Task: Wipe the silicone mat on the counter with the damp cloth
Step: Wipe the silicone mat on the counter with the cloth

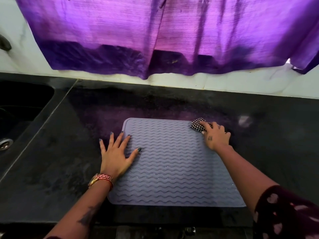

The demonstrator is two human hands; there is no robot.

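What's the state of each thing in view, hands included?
silicone mat: flat on the counter
checkered cloth: bunched, on the mat's far right corner
right hand: grips the cloth
left hand: fingers spread, pressing the mat's left edge
purple curtain: hanging closed
sink: looks empty

You see a lavender wavy-ridged silicone mat [174,163], a dark-and-white checked cloth [198,125], a black stone counter [51,161] and a purple curtain [155,35].
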